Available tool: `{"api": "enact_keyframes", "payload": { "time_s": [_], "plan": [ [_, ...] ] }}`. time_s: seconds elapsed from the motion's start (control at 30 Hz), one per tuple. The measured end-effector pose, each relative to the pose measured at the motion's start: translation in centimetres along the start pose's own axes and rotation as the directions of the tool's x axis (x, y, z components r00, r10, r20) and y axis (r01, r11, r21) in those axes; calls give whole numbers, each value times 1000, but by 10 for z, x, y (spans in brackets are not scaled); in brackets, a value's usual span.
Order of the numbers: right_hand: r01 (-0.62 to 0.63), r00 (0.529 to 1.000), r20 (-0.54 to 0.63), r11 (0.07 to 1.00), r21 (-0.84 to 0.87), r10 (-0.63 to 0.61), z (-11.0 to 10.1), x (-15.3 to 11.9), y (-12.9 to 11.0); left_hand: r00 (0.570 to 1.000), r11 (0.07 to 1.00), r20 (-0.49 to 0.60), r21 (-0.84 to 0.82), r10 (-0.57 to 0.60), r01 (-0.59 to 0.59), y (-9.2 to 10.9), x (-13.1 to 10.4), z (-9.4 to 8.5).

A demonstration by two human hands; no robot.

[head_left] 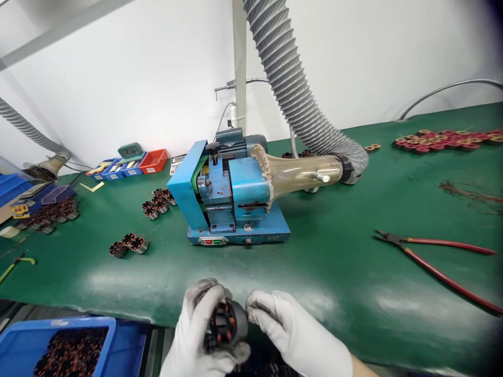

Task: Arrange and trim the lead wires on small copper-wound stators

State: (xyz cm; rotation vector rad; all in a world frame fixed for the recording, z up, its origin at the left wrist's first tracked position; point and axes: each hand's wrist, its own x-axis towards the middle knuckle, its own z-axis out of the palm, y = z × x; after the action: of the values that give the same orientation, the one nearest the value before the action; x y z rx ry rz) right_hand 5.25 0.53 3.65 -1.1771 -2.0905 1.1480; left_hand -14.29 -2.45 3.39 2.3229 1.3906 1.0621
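Note:
My left hand, in a white glove, is wrapped round a dark cylindrical motor part with copper windings inside, close to the table's front edge. Its open face is turned to the left. My right hand, gloved too, has its fingers pinched together at the right side of the part; whatever lies between the fingertips is hidden. Behind both hands stands a blue machine with red and green buttons and a clear nozzle.
Red-handled cutters lie at the right. Wound cores stand left of the machine. A blue bin of cores is at the lower left. Pink and tan rings lie at the back right. A grey hose hangs above the nozzle.

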Motion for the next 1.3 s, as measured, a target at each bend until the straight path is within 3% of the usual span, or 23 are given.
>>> {"api": "enact_keyframes", "payload": {
  "time_s": [0.07, 0.13, 0.2, 0.3, 0.4, 0.53, 0.6, 0.7, 0.8, 0.9, 1.0, 1.1, 1.2, 1.3],
  "plan": [
    [-13, 1000, -21, 999, -30, 13, 2, 0, 0, 999, 987, 34, 161, 6, -11, 0, 0, 1],
    [-12, 999, -47, 994, -113, 6, 6, 2, 0, 994, 987, 51, 128, 95, -101, -2, 0, 2],
    [-5, 998, -66, 966, -259, -13, 9, 3, 0, 995, 994, 15, 42, 103, -103, -2, -1, 5],
    [2, 994, -101, 908, -420, -49, 12, 4, 0, 995, 997, -73, -54, -67, 63, 5, -2, 11],
    [16, 980, -179, 924, -381, -91, 14, 3, 0, 953, 957, -150, -166, -265, 240, 12, -2, 15],
    [66, 961, -222, 918, -390, -164, 16, 2, 0, 938, 932, 59, -105, -342, 347, 10, 2, 17],
    [96, 942, -238, 868, -488, -238, 18, 2, 1, 894, 870, 143, -212, -424, 446, 6, 1, 21],
    [100, 879, -293, 746, -658, -376, 22, 1, 1, 823, 696, 235, -444, -517, 564, 2, -3, 30],
    [25, 814, -383, 685, -728, -437, 25, -1, 1, 810, 605, 279, -551, -515, 575, 1, -7, 39],
    [-1, 813, -454, 778, -628, -365, 28, -4, 3, 805, 576, 266, -583, -531, 573, 1, -8, 48],
    [9, 882, -424, 906, -422, -206, 29, -7, 6, 794, 579, 216, -581, -569, 572, 0, -10, 56],
    [2, 943, -329, 987, -163, -56, 28, -8, 8, 812, 619, 141, -578, -566, 532, -1, -10, 53],
    [-55, 977, -202, 994, 91, 72, 23, -6, 9, 865, 661, 197, -575, -461, 483, -1, -2, 33],
    [-74, 987, -121, 971, 228, 103, 17, -1, 8, 952, 797, 204, -523, -227, 302, 4, 10, 10]
  ]
}}
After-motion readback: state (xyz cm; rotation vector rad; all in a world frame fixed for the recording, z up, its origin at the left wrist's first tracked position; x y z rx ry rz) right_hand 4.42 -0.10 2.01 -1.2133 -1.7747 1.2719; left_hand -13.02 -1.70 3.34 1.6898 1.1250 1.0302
